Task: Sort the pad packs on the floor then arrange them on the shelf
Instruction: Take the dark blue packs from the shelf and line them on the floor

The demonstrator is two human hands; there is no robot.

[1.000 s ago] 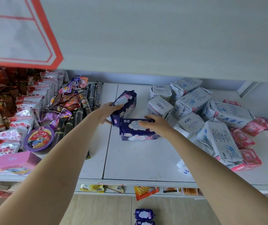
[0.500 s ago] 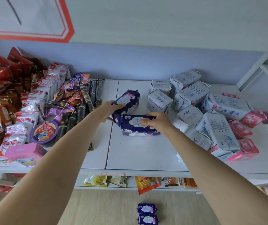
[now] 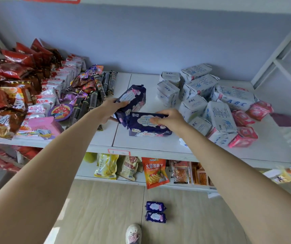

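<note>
Navy pack (image 3: 148, 126) lies crosswise under right hand (image 3: 172, 118).

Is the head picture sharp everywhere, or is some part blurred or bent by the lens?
Head view: the centre is sharp, print on the navy pack under the right hand shows; the far right edge smears, the pink packs are soft; the wide lens bends the shelf and stretches both arms; light is even, without glare.

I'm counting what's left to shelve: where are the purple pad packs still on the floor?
Two purple pad packs lie one behind the other on the wooden floor, low centre of the head view, beyond the white shoe.
</note>
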